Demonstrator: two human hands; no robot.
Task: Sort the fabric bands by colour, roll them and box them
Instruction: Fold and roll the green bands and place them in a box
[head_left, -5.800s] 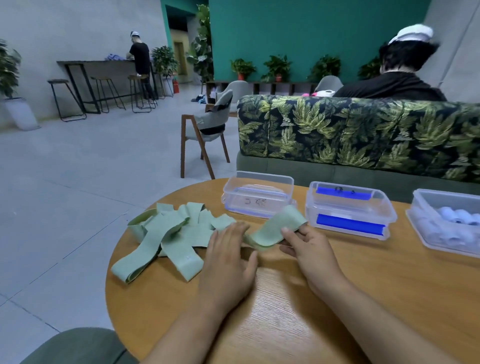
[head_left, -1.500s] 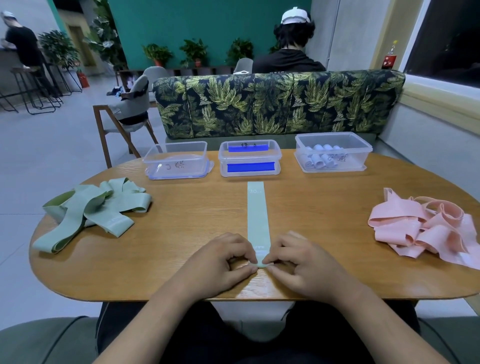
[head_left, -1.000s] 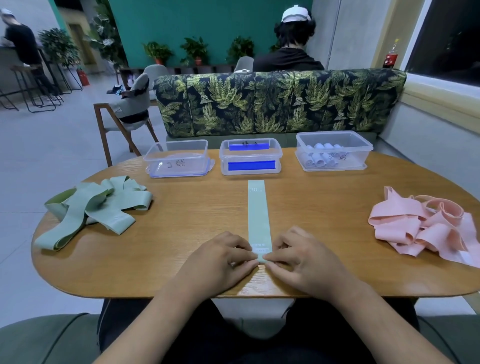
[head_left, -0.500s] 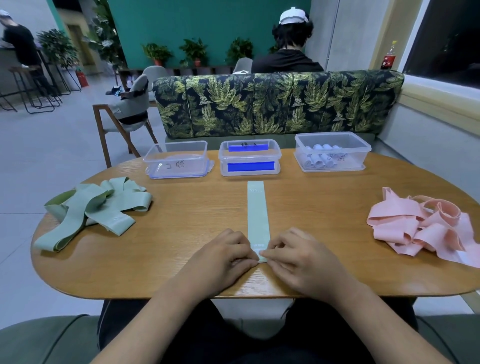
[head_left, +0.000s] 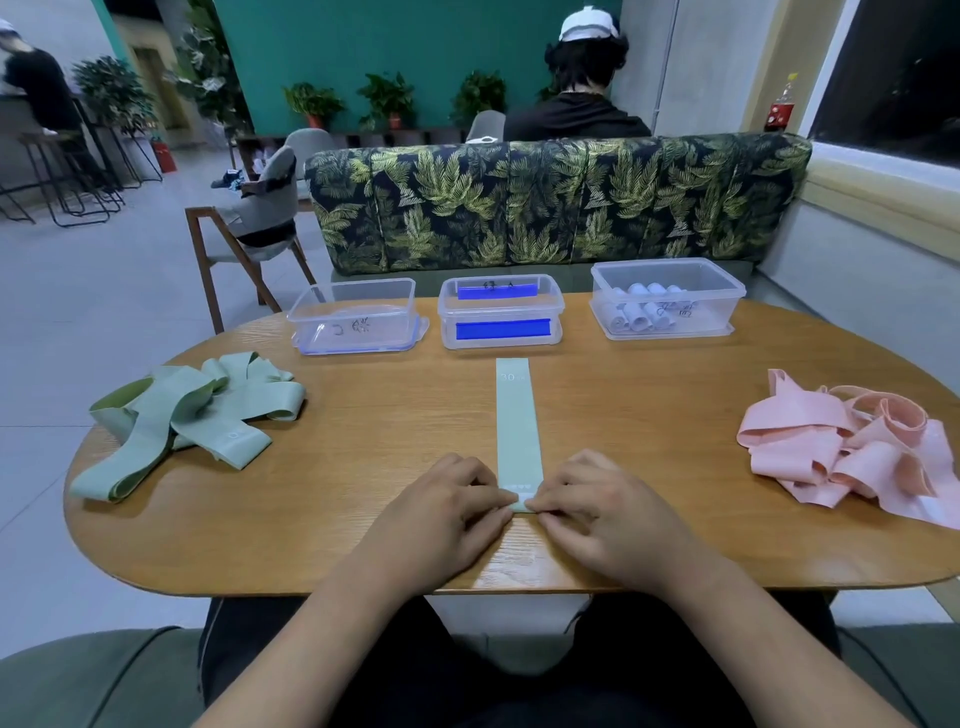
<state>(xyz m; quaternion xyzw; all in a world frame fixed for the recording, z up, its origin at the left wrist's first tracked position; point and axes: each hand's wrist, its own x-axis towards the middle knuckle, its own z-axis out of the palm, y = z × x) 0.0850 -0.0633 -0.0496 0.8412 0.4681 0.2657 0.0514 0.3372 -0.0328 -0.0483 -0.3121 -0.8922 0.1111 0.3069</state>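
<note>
A pale green fabric band (head_left: 517, 426) lies flat and straight down the middle of the wooden table (head_left: 363, 415). My left hand (head_left: 441, 512) and my right hand (head_left: 602, 512) pinch its near end from either side, where a small fold or roll has formed. A heap of green bands (head_left: 176, 415) lies at the left, a heap of pink bands (head_left: 852, 452) at the right. Three clear plastic boxes stand at the far edge: an empty left box (head_left: 356, 322), a middle box (head_left: 501, 312) with blue panels, and a right box (head_left: 667, 304) holding several pale rolls.
A leaf-patterned sofa back (head_left: 556, 202) rises right behind the boxes, with a person in a white cap (head_left: 584, 78) seated beyond it. A wooden chair (head_left: 249, 218) stands on the floor at the far left. The table's near edge is just under my wrists.
Earlier my hands were at the green heap on the left. Over the last second the band's near end has been turned over slightly between my fingertips; the band otherwise stays put.
</note>
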